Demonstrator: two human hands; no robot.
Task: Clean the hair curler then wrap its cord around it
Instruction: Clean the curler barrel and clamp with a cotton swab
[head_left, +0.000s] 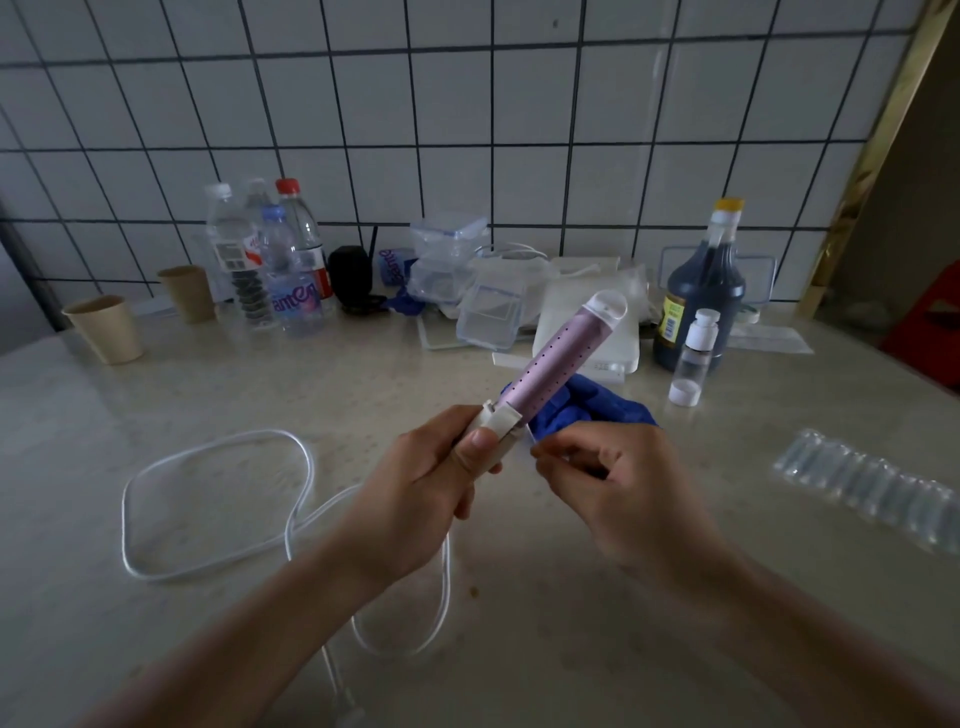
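Above the middle of the pale speckled counter (311, 384), the left hand (415, 483) grips the white handle of a pink perforated cylindrical hair curler (550, 364), which tilts up toward the far right. The right hand (618, 483) hovers just beside the handle with curled fingers; I cannot tell whether it pinches anything. The thin white cord (218, 499) loops across the counter's near left.
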